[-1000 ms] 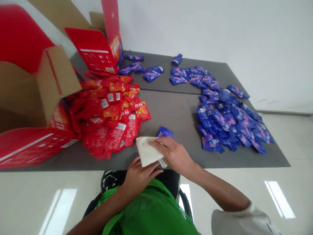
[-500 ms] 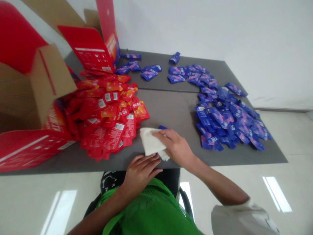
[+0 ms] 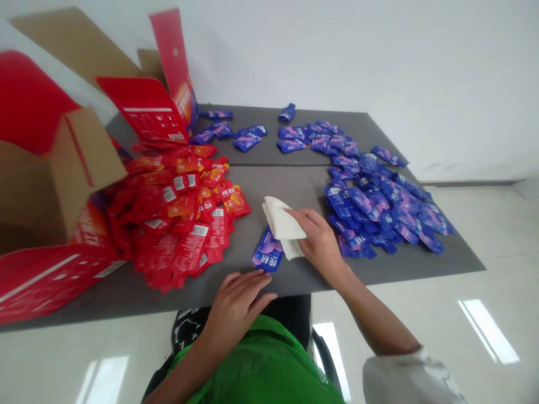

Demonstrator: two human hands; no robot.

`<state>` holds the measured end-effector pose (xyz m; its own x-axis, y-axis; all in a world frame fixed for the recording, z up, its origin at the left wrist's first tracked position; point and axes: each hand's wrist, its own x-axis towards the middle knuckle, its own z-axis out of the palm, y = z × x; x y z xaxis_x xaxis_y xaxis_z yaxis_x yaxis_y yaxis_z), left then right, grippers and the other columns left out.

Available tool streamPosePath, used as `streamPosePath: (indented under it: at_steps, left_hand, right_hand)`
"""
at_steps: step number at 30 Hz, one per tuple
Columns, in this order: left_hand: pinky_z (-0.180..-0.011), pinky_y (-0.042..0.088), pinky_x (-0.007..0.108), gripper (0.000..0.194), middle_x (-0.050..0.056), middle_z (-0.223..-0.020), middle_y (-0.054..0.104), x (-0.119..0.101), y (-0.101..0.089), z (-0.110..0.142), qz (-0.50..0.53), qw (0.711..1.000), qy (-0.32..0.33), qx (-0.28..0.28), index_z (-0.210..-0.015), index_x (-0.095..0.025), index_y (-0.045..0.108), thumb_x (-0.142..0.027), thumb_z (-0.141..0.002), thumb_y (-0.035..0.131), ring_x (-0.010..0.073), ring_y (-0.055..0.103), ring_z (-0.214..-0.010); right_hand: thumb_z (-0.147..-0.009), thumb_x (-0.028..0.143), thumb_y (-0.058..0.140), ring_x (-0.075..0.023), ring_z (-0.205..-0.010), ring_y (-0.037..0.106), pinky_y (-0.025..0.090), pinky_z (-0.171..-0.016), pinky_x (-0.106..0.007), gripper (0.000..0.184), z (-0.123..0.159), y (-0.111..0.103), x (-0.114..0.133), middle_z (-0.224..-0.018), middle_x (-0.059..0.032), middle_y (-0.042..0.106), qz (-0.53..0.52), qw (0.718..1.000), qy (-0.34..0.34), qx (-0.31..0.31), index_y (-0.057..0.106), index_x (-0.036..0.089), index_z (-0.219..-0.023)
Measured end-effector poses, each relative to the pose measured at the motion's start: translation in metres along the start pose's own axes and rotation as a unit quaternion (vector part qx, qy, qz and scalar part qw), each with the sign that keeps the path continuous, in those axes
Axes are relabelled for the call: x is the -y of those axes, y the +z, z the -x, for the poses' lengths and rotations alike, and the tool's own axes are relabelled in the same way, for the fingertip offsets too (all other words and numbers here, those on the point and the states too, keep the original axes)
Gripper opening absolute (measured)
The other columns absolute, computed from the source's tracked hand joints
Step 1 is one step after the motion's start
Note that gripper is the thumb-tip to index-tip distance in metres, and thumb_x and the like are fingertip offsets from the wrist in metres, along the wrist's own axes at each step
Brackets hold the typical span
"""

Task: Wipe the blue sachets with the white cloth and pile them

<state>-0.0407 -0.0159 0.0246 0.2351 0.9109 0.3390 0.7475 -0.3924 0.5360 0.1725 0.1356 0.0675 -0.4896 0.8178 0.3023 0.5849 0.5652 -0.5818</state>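
Observation:
My right hand [image 3: 320, 241] rests on a folded white cloth [image 3: 283, 225] and grips it on the grey tabletop. Just below the cloth lies a blue sachet [image 3: 268, 252] with bold printing, its upper end touching or under the cloth's edge. My left hand [image 3: 236, 306] sits open at the table's near edge, its fingertips close to the sachet's lower end and holding nothing. A heap of red sachets [image 3: 185, 230] lies to the left of my hands, and a heap of blue sachets [image 3: 379, 207] to the right.
An open cardboard box [image 3: 63, 168] with red flaps stands at the table's left end, with red sachets spilling from it. The grey table [image 3: 286, 179] has a seam across it. More blue sachets [image 3: 248, 140] lie toward the white wall.
The white cloth has shifted up and right, uncovering the blue sachet, which now lies nearer the table's near edge. My left hand has moved forward, closer to the sachet.

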Motion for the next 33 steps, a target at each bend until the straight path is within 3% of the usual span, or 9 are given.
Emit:
streamPosePath:
  at_steps: [4, 8, 12, 16, 20, 23, 25, 29, 33]
  left_hand:
    - [-0.098, 0.049, 0.045, 0.041, 0.012, -0.124, 0.072, 0.003, 0.002, -0.011, -0.077, 0.994, -0.067, -0.030, -0.141, -0.021, 0.058, -0.042, -0.105, 0.053, 0.0288, 0.065, -0.115]
    - [-0.089, 0.051, 0.049, 0.066, 0.020, -0.132, 0.063, 0.008, 0.016, -0.024, -0.176, 0.980, -0.085, -0.039, -0.156, -0.015, 0.040, -0.054, -0.103, 0.049, 0.0357, 0.059, -0.114]
    - [-0.080, 0.050, 0.042, 0.060, 0.019, -0.119, 0.066, 0.013, 0.025, -0.040, -0.240, 0.968, -0.071, -0.031, -0.149, -0.013, 0.049, -0.050, -0.102, 0.054, 0.0326, 0.061, -0.101]
    - [-0.083, 0.049, 0.041, 0.053, 0.014, -0.110, 0.069, 0.021, 0.022, -0.059, -0.216, 0.962, -0.146, 0.086, -0.141, -0.016, 0.057, -0.047, -0.098, 0.061, 0.0313, 0.065, -0.099]
    - [-0.082, 0.050, 0.035, 0.028, 0.008, -0.104, 0.072, 0.025, 0.014, -0.075, -0.049, 0.966, -0.180, 0.179, -0.116, -0.019, 0.065, -0.041, -0.101, 0.055, 0.0261, 0.070, -0.096]
    - [-0.075, 0.050, 0.032, 0.033, 0.006, -0.089, 0.069, 0.016, 0.007, -0.097, -0.021, 0.980, -0.139, 0.142, -0.090, -0.020, 0.064, -0.045, -0.104, 0.048, 0.0240, 0.069, -0.085]
    - [-0.075, 0.050, 0.033, 0.039, 0.007, -0.087, 0.068, 0.003, 0.003, -0.122, -0.046, 0.991, -0.088, 0.089, -0.087, -0.020, 0.065, -0.045, -0.106, 0.043, 0.0241, 0.068, -0.084]
    - [-0.089, 0.052, 0.033, 0.034, 0.009, -0.110, 0.074, -0.033, 0.008, -0.195, -0.043, 0.998, 0.042, 0.007, -0.113, -0.019, 0.070, -0.033, -0.109, 0.039, 0.0217, 0.069, -0.101]
    - [-0.109, 0.046, 0.040, 0.039, 0.009, -0.138, 0.069, -0.067, 0.038, -0.267, -0.087, 0.985, 0.151, 0.004, -0.136, -0.020, 0.064, -0.016, -0.106, 0.039, 0.0223, 0.062, -0.130]
  right_hand:
    - [-0.095, 0.012, 0.049, -0.0265, -0.115, 0.066, 0.055, -0.098, -0.040, 0.049, 0.052, 0.000, 0.014, -0.125, -0.0095, 0.067, -0.096, 0.992, 0.033, -0.068, 0.061, 0.028, -0.140]
    - [-0.096, 0.018, 0.050, -0.0267, -0.106, 0.069, 0.058, -0.091, -0.040, 0.040, 0.088, 0.008, 0.008, -0.116, -0.0095, 0.071, -0.151, 0.979, 0.073, -0.116, 0.067, 0.027, -0.130]
    - [-0.097, 0.019, 0.053, -0.0256, -0.102, 0.070, 0.058, -0.088, -0.038, 0.033, 0.104, 0.009, -0.001, -0.112, -0.0090, 0.072, -0.201, 0.965, 0.102, -0.133, 0.071, 0.027, -0.123]
    - [-0.098, 0.027, 0.062, -0.0225, -0.096, 0.068, 0.056, -0.086, -0.032, 0.020, 0.106, 0.001, -0.006, -0.107, -0.0082, 0.071, -0.268, 0.946, 0.131, -0.127, 0.073, 0.022, -0.114]
    - [-0.098, 0.038, 0.067, -0.0190, -0.086, 0.065, 0.053, -0.079, -0.028, 0.024, 0.107, -0.012, -0.012, -0.098, -0.0084, 0.069, -0.366, 0.925, 0.096, -0.034, 0.075, 0.016, -0.100]
    - [-0.095, 0.047, 0.069, -0.0194, -0.084, 0.065, 0.052, -0.076, -0.029, 0.036, 0.109, -0.020, -0.017, -0.094, -0.0106, 0.069, -0.433, 0.899, 0.035, 0.055, 0.078, 0.013, -0.099]
    - [-0.094, 0.050, 0.070, -0.0202, -0.085, 0.067, 0.053, -0.078, -0.030, 0.041, 0.111, -0.022, -0.022, -0.095, -0.0130, 0.071, -0.463, 0.881, 0.001, 0.096, 0.080, 0.012, -0.102]
    - [-0.093, 0.053, 0.070, -0.0210, -0.087, 0.070, 0.055, -0.079, -0.030, 0.047, 0.115, -0.019, -0.028, -0.098, -0.0154, 0.074, -0.495, 0.860, -0.015, 0.125, 0.082, 0.011, -0.109]
    - [-0.093, 0.057, 0.069, -0.0213, -0.088, 0.070, 0.056, -0.081, -0.030, 0.051, 0.117, -0.013, -0.031, -0.098, -0.0162, 0.075, -0.497, 0.859, -0.034, 0.119, 0.082, 0.011, -0.112]
